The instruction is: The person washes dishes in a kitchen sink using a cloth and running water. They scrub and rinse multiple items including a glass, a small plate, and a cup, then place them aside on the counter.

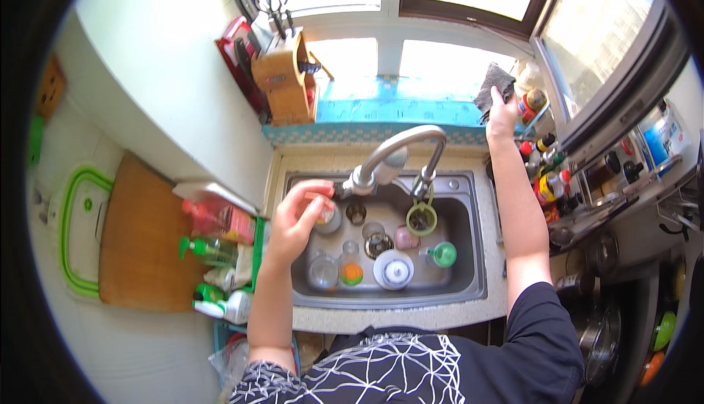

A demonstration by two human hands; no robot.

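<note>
My right hand [502, 110] grips a dark grey cloth [493, 88] at the right end of the window sill, beside a jar with a red label [532, 102]. Over the left rim of the steel sink [385, 300] is my left hand [300, 217], its fingers curled near the base of the faucet [404, 135]; whether they hold something cannot be told. Below them stands a jar [329, 220]. In the basin lie a glass jar [323, 270], a white and blue lid or dish [394, 270], a pink item [407, 237], a green cup [443, 254] and a green-rimmed strainer [421, 219].
A wooden knife block [283, 82] with scissors stands at the sill's left end. Pump bottles [209, 250] and a wooden cutting board [148, 239] are left of the sink. Seasoning bottles [551, 184] crowd the right side below an open window [599, 35].
</note>
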